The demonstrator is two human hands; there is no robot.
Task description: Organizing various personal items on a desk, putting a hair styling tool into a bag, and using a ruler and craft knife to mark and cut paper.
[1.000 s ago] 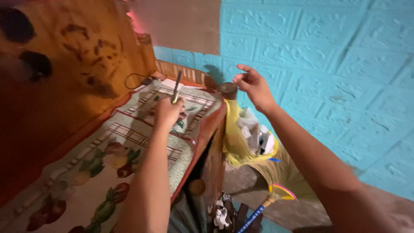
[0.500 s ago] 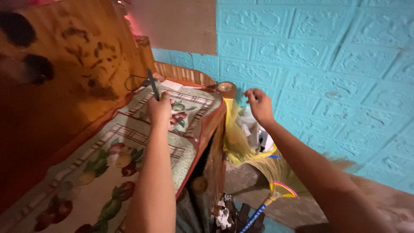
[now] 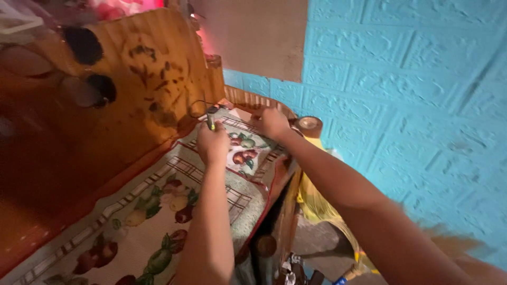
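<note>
My left hand (image 3: 213,143) is closed around a thin dark tool with a yellow-green handle (image 3: 211,122), held over the far end of a fruit-patterned cloth (image 3: 158,211) that covers a wooden table. My right hand (image 3: 272,123) rests on the cloth's far corner beside the left hand, fingers curled down on the fabric. Whether it grips the cloth I cannot tell. A round wooden post top (image 3: 309,126) stands just right of the right hand.
A brown wooden panel (image 3: 105,121) rises along the table's left. A black cable (image 3: 203,107) lies at the far corner. The wall on the right is turquoise embossed brick (image 3: 412,105). A yellow bag (image 3: 311,200) hangs below the table edge.
My right hand moved left from above the yellow bag onto the cloth's far corner. The left hand tilted the tool down and shifted slightly. The view swung to the left.
</note>
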